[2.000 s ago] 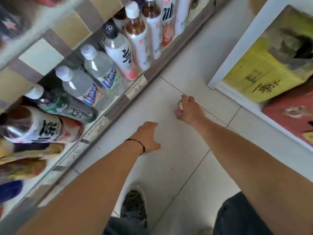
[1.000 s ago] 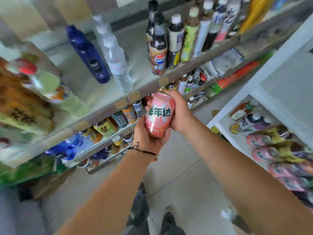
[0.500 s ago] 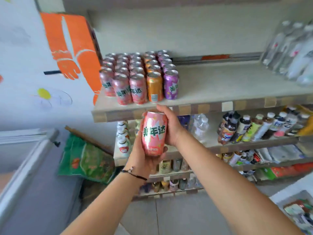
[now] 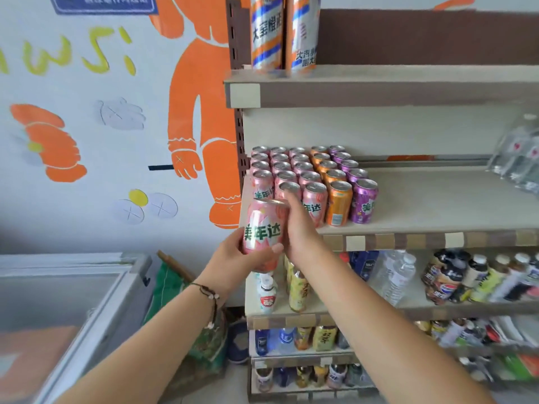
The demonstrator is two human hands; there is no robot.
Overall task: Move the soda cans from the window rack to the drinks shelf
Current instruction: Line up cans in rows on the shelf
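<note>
A pink soda can (image 4: 262, 228) with green lettering is upright in front of the drinks shelf (image 4: 437, 199), at its left front corner. My left hand (image 4: 233, 258) grips the can from below and the left. My right hand (image 4: 300, 231) lies against the can's right side, its fingers stretched up to the rim of the front pink can on the shelf (image 4: 290, 186). Several rows of pink cans (image 4: 280, 170) fill the shelf's left end, with a row of orange cans (image 4: 338, 202) and a row of purple cans (image 4: 363, 202) beside them.
The shelf surface right of the purple cans is bare up to the water bottles (image 4: 519, 158). Two tall cans (image 4: 267, 33) stand on the shelf above. Bottles (image 4: 393, 278) fill the lower shelves. A chest freezer (image 4: 87, 287) and a green bag (image 4: 172, 287) are at lower left.
I picked the pink can up near the floor and raised it to the drinks shelf. The can has moved up and left to the shelf edge, and my right fingers now reach to the shelved cans.
</note>
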